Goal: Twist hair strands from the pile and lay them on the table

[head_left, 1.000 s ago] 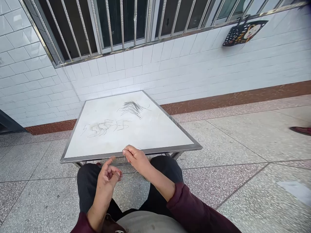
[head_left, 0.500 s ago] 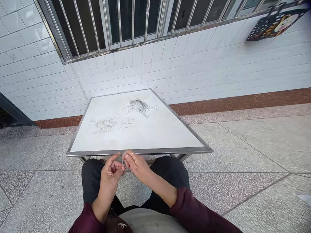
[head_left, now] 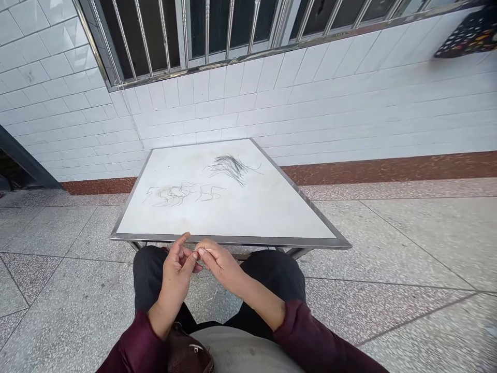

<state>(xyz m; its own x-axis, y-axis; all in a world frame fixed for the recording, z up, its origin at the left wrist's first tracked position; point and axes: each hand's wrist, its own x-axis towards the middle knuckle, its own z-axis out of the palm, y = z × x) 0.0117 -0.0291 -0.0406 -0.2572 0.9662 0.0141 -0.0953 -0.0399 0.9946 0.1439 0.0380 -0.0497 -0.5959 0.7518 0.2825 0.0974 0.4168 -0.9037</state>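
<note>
1. We see a white-tiled wall (head_left: pixel 240 106) under a barred window (head_left: pixel 229 31), with a metal-edged white table (head_left: pixel 279 207) set against it and a patterned bag (head_left: pixel 466 39) hanging at the far right.
2. On the tabletop we make out a dense bunch of thin dark strands (head_left: pixel 229 167) toward the back, and a loose row of bent strands (head_left: pixel 173 194) nearer the left; both lie where they lay a second ago.
3. The right hand (head_left: pixel 222 267) pinches a pale thread (head_left: pixel 208 249) between thumb and forefinger, just off the table's near edge, over the gap between the knees.
4. The left hand (head_left: pixel 176 274) holds its forefinger raised and its thumb bent in to the right fingertips; we cannot tell whether it grips the thread too.
5. What has changed is the spacing: a second ago the hands were apart, then the thread stood stretched between them, and now the fingertips meet. We judge that the fine handling is concentrated at that one spot, mostly hidden by the fingers.
</note>
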